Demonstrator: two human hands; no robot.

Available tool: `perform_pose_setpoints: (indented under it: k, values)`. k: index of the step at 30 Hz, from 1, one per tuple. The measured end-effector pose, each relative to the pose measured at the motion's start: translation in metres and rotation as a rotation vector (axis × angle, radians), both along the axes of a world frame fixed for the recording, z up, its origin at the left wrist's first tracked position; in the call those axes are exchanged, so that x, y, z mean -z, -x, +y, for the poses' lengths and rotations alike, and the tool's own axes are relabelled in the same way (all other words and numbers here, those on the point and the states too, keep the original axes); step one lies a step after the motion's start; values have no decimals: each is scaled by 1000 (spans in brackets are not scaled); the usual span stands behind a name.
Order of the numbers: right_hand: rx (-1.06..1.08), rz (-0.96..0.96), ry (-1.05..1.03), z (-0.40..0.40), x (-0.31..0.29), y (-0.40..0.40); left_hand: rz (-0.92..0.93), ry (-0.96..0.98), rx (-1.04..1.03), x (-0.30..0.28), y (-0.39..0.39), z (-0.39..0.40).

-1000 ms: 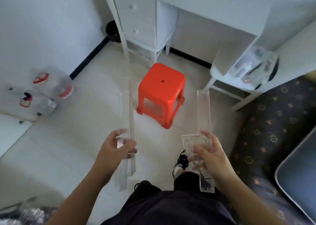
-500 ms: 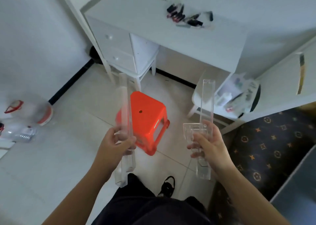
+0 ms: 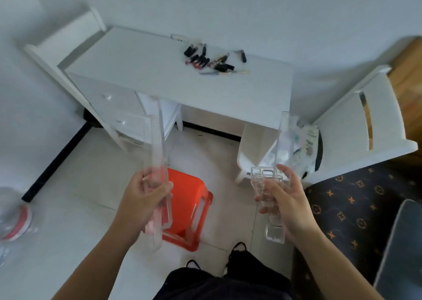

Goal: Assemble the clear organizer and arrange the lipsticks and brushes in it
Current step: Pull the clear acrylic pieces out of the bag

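The organizer was still in pieces: long clear panels (image 3: 159,153), see-through and faintly edged, stood near upright at about 9 o'clock, and a second clear strip (image 3: 283,144) with a small gridded clear piece (image 3: 262,178) stood at 3 o'clock. The lipsticks and brushes (image 3: 212,58) lay in a loose heap at 12 o'clock on the white desk (image 3: 137,71). A red stool (image 3: 189,206) sat on the floor between person and desk. The left hand (image 3: 143,199) curled round the panels' lower part; the right hand (image 3: 283,199) gripped the strip and gridded piece together, fingers wrapped.
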State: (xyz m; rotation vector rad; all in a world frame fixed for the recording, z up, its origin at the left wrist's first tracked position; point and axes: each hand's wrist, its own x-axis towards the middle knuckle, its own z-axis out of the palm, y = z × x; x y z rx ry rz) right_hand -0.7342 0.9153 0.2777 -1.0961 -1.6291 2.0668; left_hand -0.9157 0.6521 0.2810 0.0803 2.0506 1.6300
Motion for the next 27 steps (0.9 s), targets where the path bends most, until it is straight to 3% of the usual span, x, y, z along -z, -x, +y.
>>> perform_pose_setpoints:
  k: [7,16,27]
  values:
    - [-53,47,14,84,1,69,0,25,5,-1,58,83]
    - [-200,41,29,224,5,151,11,-30,-182,-16,127,221]
    - [-292,64,26,298,0,218,62,-7,-251,-34,166,277]
